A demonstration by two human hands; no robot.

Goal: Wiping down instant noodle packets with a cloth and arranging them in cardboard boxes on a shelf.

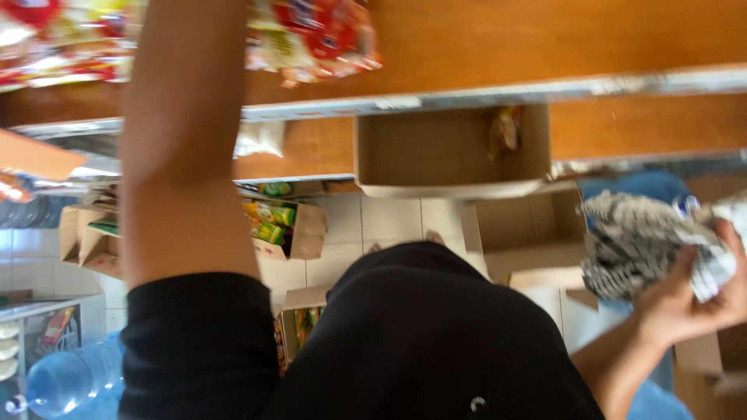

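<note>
Wooden shelves [622, 39], right hand [692, 299] closed around grey-white packets [638, 241], left hand out of frame

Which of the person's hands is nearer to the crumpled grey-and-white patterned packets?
The right hand: it grips the crumpled grey-and-white patterned packets from below. The left arm reaches up at the far side towards red snack packets; its hand is out of frame.

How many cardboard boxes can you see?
About 6, blurry: one box on the shelf, one at the left on the floor, one holding green packets, one small one lower down, one large one at right, and one at the bottom right corner. More may be hidden.
</note>
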